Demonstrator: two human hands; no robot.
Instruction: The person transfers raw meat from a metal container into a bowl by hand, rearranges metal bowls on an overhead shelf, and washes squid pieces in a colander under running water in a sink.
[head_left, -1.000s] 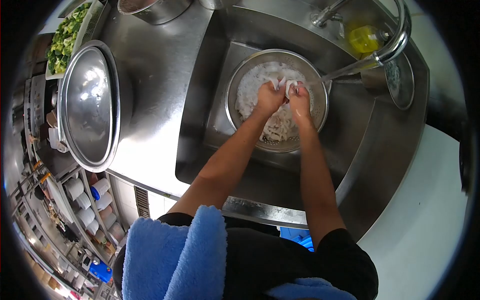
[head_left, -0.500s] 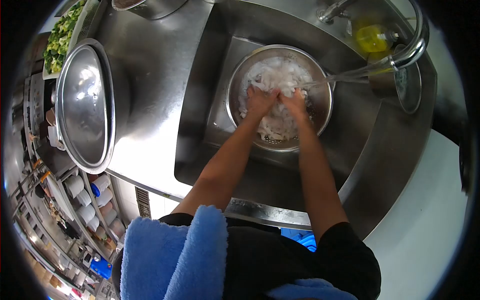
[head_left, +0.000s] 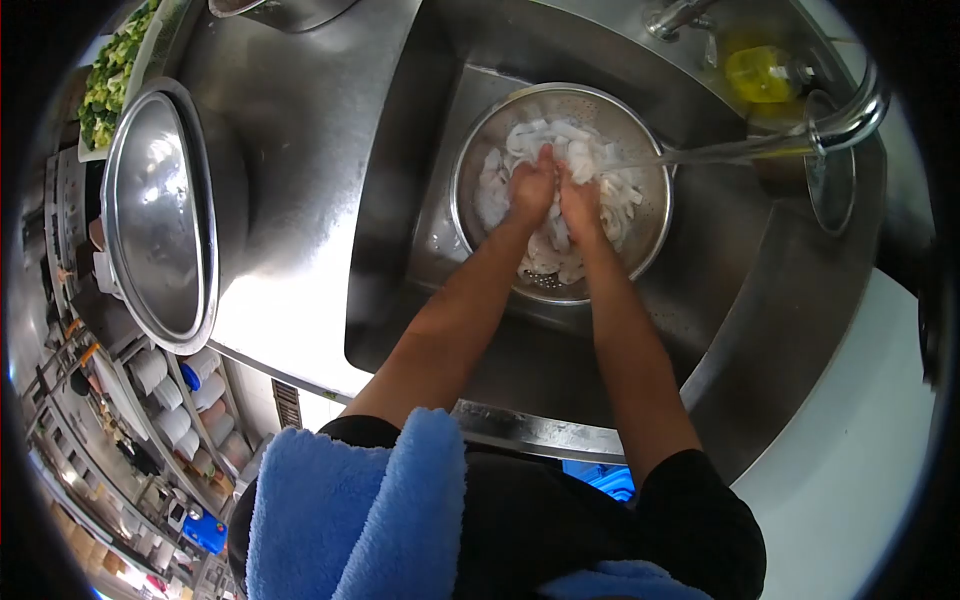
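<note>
A round perforated metal colander [head_left: 640, 118] sits in the sink, holding wet, pale white strips and pieces of food [head_left: 545, 262] whose exact kind I cannot make out. Both hands reach into it and come together over the heap. My left hand [head_left: 533, 190] is curled, with its fingers closed around some of the white pieces. Close against it, my right hand [head_left: 580, 205] is also curled around pieces, and a white clump bulges up beyond its fingertips. A stream of water [head_left: 700, 155] runs from the curved faucet [head_left: 848, 122] onto the pieces near the right hand.
The steel sink [head_left: 455, 195] surrounds the colander. On the left counter stands a large pot with a metal lid [head_left: 160, 215], near a container of green vegetables [head_left: 112, 85]. A bottle of yellow liquid [head_left: 762, 75] and a metal pot [head_left: 830, 165] are at the right.
My hands have drawn closer together and turned inward, gathering white pieces between them. The heap looks more bunched, and more of the colander's holed wall shows. The view has shifted slightly.
</note>
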